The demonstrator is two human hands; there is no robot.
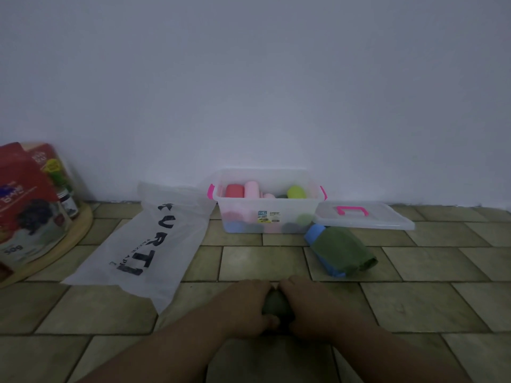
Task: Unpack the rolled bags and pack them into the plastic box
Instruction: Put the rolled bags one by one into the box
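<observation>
A clear plastic box (243,214) with pink latches stands against the wall, holding several rolled bags in red, pink, yellow-green and blue. Its lid (387,219) lies flat to the right. In front of the lid lies a stack of folded bags, a green one (345,250) on top of a blue one (315,234). Near the bottom centre, my left hand (246,305) and my right hand (309,305) press together on a dark green rolled bag (276,304) on the floor. Most of that roll is hidden by my fingers.
A flat white plastic bag (149,244) with black lettering lies left of the box. At far left a round wooden tray (74,239) carries red packets and jars. The floor is green-brown tile, and a plain wall rises behind.
</observation>
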